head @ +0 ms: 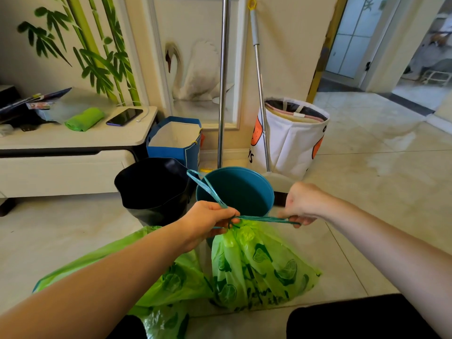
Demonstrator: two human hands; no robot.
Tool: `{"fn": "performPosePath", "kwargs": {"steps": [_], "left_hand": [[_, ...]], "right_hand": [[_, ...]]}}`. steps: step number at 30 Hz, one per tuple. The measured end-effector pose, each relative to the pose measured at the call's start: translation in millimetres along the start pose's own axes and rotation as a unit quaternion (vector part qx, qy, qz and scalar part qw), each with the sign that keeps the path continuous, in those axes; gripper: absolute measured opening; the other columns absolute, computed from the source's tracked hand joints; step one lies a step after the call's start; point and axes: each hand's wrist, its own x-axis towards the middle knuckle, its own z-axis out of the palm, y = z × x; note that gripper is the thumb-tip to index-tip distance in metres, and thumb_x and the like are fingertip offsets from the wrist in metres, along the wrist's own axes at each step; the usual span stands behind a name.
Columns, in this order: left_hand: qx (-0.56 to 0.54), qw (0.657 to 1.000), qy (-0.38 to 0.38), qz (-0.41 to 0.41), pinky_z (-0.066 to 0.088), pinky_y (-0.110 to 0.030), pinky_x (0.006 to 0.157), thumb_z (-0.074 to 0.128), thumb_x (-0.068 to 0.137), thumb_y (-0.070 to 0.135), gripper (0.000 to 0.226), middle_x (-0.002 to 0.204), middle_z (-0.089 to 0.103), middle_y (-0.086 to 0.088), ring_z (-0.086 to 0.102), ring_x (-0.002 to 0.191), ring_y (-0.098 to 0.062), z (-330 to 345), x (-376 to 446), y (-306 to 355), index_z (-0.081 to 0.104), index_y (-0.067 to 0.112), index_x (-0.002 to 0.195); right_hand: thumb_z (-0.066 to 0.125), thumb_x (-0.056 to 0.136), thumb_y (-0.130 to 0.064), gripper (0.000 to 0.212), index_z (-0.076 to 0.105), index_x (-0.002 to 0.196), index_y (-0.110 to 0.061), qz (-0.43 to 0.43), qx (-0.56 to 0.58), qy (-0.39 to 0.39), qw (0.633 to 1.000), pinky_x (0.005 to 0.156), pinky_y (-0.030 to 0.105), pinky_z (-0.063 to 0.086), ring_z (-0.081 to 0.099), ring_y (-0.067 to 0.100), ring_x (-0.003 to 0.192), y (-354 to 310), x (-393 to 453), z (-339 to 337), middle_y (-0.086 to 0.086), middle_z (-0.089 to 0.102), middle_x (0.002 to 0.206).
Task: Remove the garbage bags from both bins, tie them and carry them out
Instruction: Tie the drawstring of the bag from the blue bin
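A green garbage bag (259, 265) printed with lime slices stands on the floor in front of me, its neck gathered by a teal drawstring (264, 218). My left hand (208, 222) grips one loop of the drawstring at the neck. My right hand (302, 204) holds the other end, stretched taut to the right. A second green bag (137, 272) lies slack under my left forearm. Behind them stand a teal bin (247, 192) with no bag in it and a black bin (151, 189).
A blue paper bag (175, 140) and a white fabric basket (293, 140) stand against the wall, with two mop handles (223, 81) between them. At left, a low white cabinet (73, 148) carries a phone and a roll of green bags. A doorway (367, 57) opens at right.
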Motion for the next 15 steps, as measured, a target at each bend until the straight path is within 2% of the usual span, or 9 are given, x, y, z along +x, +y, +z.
{"fn": "performPosePath", "kwargs": {"steps": [3, 4, 6, 8, 10, 12, 15], "left_hand": [[0.059, 0.998, -0.017, 0.026, 0.050, -0.018, 0.067, 0.070, 0.085, 0.020, 0.019, 0.084, 0.074, -0.002, 0.064, 0.078, -0.007, 0, -2, 2, 0.075, 0.006, 0.098], [0.082, 0.996, -0.020, 0.040, 0.051, -0.018, 0.067, 0.072, 0.084, 0.019, 0.018, 0.084, 0.074, -0.003, 0.065, 0.079, -0.008, 0, -3, 3, 0.075, 0.006, 0.096], [0.130, 0.989, -0.027, 0.070, 0.054, -0.018, 0.069, 0.074, 0.081, 0.015, 0.012, 0.088, 0.075, -0.006, 0.066, 0.079, -0.009, 0, -6, 5, 0.076, 0.009, 0.091], [0.172, 0.979, -0.046, 0.100, 0.055, -0.019, 0.072, 0.075, 0.080, 0.012, 0.008, 0.085, 0.074, -0.007, 0.066, 0.077, -0.010, 0, -7, 8, 0.076, 0.011, 0.087], [0.199, 0.971, -0.052, 0.123, 0.055, -0.020, 0.070, 0.076, 0.079, 0.011, 0.006, 0.079, 0.073, -0.006, 0.065, 0.075, -0.010, -2, -8, 9, 0.076, 0.010, 0.085], [0.212, 0.966, -0.046, 0.139, 0.056, -0.021, 0.070, 0.077, 0.077, 0.010, 0.006, 0.079, 0.074, -0.009, 0.066, 0.073, -0.011, -4, -8, 9, 0.077, 0.009, 0.083], [0.233, 0.959, -0.043, 0.155, 0.054, -0.017, 0.068, 0.077, 0.077, 0.007, 0.006, 0.074, 0.073, -0.001, 0.067, 0.070, -0.007, -6, -9, 10, 0.075, 0.006, 0.083]], "right_hand": [[0.068, 0.077, -0.020, 0.008, 0.068, 0.082, -0.014, -0.046, -0.144, 0.136, 0.979, 0.058, 0.026, 0.049, 0.063, 0.022, 0.068, 1, 3, 8, 0.001, 0.064, 0.068], [0.070, 0.077, -0.022, 0.010, 0.066, 0.083, -0.016, -0.078, -0.157, 0.151, 0.973, 0.061, 0.027, 0.047, 0.061, 0.025, 0.074, 0, 4, 11, 0.001, 0.062, 0.073], [0.073, 0.076, -0.027, 0.013, 0.070, 0.087, -0.020, -0.180, -0.096, 0.103, 0.974, 0.061, 0.026, 0.047, 0.060, 0.019, 0.074, -2, 9, 17, -0.004, 0.063, 0.072], [0.074, 0.076, -0.030, 0.015, 0.072, 0.091, -0.029, -0.271, 0.012, 0.001, 0.963, 0.058, 0.021, 0.045, 0.060, 0.010, 0.067, -8, 6, 22, -0.010, 0.063, 0.069], [0.072, 0.078, -0.026, 0.018, 0.070, 0.089, -0.040, -0.324, 0.086, -0.075, 0.939, 0.065, 0.028, 0.051, 0.063, 0.009, 0.070, -16, 3, 30, -0.006, 0.069, 0.079], [0.068, 0.079, -0.016, 0.022, 0.070, 0.088, -0.035, -0.353, 0.088, -0.089, 0.927, 0.072, 0.030, 0.053, 0.063, 0.010, 0.076, -21, 2, 39, -0.003, 0.070, 0.089], [0.066, 0.080, -0.013, 0.014, 0.072, 0.091, -0.018, -0.373, 0.064, -0.056, 0.924, 0.072, 0.023, 0.050, 0.064, 0.011, 0.081, -27, 3, 43, -0.005, 0.068, 0.086]]}}
